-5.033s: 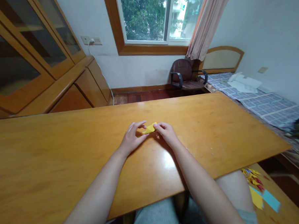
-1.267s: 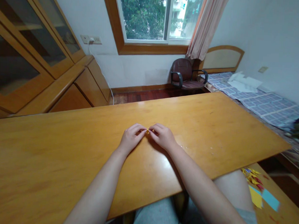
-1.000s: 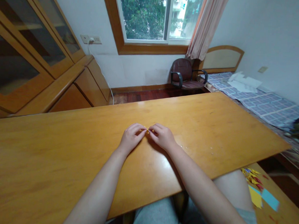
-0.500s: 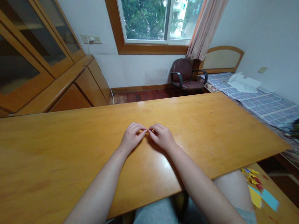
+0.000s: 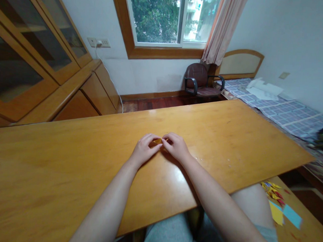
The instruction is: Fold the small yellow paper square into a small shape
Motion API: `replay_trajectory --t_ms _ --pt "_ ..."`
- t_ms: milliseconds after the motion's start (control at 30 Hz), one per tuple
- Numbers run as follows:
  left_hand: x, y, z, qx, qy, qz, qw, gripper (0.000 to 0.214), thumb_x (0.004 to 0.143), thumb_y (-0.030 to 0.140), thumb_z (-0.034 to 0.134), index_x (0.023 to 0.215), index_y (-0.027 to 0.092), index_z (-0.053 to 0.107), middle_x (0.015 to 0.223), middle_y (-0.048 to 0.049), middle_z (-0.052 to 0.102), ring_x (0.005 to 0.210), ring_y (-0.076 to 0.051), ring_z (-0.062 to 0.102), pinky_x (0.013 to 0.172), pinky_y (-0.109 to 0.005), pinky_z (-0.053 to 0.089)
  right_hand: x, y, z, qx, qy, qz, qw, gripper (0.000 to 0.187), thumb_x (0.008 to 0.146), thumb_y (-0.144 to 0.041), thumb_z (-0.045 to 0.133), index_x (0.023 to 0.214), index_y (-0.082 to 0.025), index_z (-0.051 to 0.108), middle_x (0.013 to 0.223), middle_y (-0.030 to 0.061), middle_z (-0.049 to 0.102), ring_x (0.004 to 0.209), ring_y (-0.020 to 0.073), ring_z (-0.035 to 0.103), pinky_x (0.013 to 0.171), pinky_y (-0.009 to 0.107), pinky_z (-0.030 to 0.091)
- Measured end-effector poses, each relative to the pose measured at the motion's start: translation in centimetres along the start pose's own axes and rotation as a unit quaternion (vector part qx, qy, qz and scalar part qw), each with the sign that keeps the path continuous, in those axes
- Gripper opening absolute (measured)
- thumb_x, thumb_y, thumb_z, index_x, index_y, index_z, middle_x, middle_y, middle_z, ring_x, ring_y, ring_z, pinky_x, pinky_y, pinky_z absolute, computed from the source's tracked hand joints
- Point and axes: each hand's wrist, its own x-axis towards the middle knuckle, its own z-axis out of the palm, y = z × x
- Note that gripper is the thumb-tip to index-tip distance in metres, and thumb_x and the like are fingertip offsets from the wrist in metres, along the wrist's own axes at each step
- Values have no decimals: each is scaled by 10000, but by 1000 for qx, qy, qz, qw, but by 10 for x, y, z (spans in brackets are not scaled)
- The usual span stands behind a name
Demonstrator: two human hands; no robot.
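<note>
A small piece of folded yellow paper is held between my two hands, just above the wooden table. My left hand pinches it from the left, thumb and fingertips closed around its edge. From the right, my right hand grips it between thumb and forefinger, and the fingertips of both hands almost meet. Most of the paper hides behind the fingers, so its exact folded shape cannot be made out.
To my right, a lower wooden surface carries several small folded yellow and red paper pieces, with yellow sheets and a light blue sheet. Beyond the table stand a brown armchair and a bed. A cabinet is at left.
The left hand's thumb and fingers have shifted slightly right and spread a little, and more of the yellow paper shows between the hands. My right hand stays almost in place.
</note>
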Motion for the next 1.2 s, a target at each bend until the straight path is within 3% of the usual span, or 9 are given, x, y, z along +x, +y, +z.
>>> replay_trajectory --t_ms 367,667,800,967,1200 --pt "-1 -3 4 -12 14 -38 999 174 859 224 589 1006 203 680 978 -48 725 881 -178 669 826 -306 524 1 0 2 48 -8 25 998 80 863 -251 617 820 -195 655 795 22 676 738 147 622 708 264 486" --pt "-1 -14 8 -160 58 -142 975 236 819 331 645 1012 195 666 990 -46 716 908 -182 673 856 -309 533 1 5 4 163 12 64 985 161 843 -341 659 895 -190 632 997 57 615 797 140 630 709 274 536" --pt "-1 -19 13 -222 73 -161 959 250 794 355 675 966 188 607 935 -35 678 855 -165 669 792 -284 538 1 8 5 213 -7 82 974 183 851 -370 648 849 -188 636 971 55 635 824 150 637 732 281 549" --pt "-1 -17 13 -213 61 -148 964 244 783 382 697 892 194 587 861 -17 659 812 -159 648 790 -298 533 2 7 5 226 -3 106 968 202 850 -383 650 840 -182 637 890 41 648 717 137 626 672 275 542" --pt "1 -8 4 -96 47 -59 993 130 845 325 632 841 196 647 905 -47 678 881 -180 637 853 -321 501 3 2 1 158 32 42 986 158 859 -334 649 802 -187 635 955 67 658 897 164 640 795 296 538"
